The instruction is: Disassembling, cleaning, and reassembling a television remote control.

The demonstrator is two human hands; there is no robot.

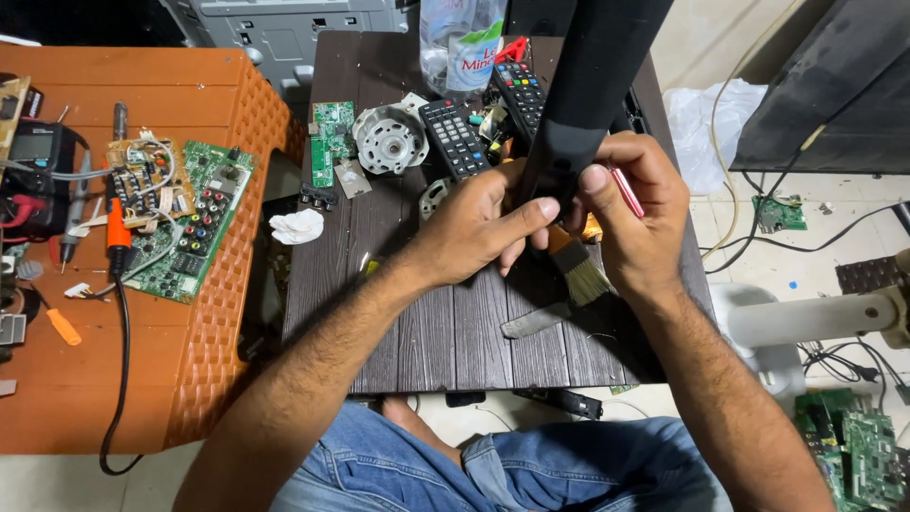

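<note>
— What sits closest to the lens?

— The person's lap in blue jeans (pixel 531 469), just under the near edge of the dark wood-grain counter (pixel 427 341), with both forearms reaching up over it.

— Start at the far left, then.

— An orange plastic counter (pixel 237 85) carries a black multimeter (pixel 33 152), an orange-handled soldering iron (pixel 116 228) with its black cord trailing off the edge, a small tan circuit board (pixel 147 175) and a larger green circuit board (pixel 190 223) beneath it.

— And on the dark counter?

— A crumpled white tissue (pixel 298 226) at its left edge, a narrow green board (pixel 330 142), a round white motor part (pixel 389 142), then two black remote controls (pixel 455 137) lying side by side, with a clear plastic bottle (pixel 462 38) behind them.

— The hands?

— The left hand (pixel 479 228) is curled around the lower end of a long black casing (pixel 578 85) that rises steeply toward the camera, thumb laid across its front. The right hand (pixel 640 218) is closed on the same end from the other side, and a slim pink tool (pixel 627 192) is pinched between its fingers; whether its tip touches the casing I can't quite make out.

— Anything under them?

— A brush (pixel 580 268) with pale bristles lies on the counter just below the right hand, beside a flat grey metal blade (pixel 536 320).

— Further right?

— On the tiled floor, a white plastic bag (pixel 706 123), loose cables and green boards (pixel 858 446).
</note>
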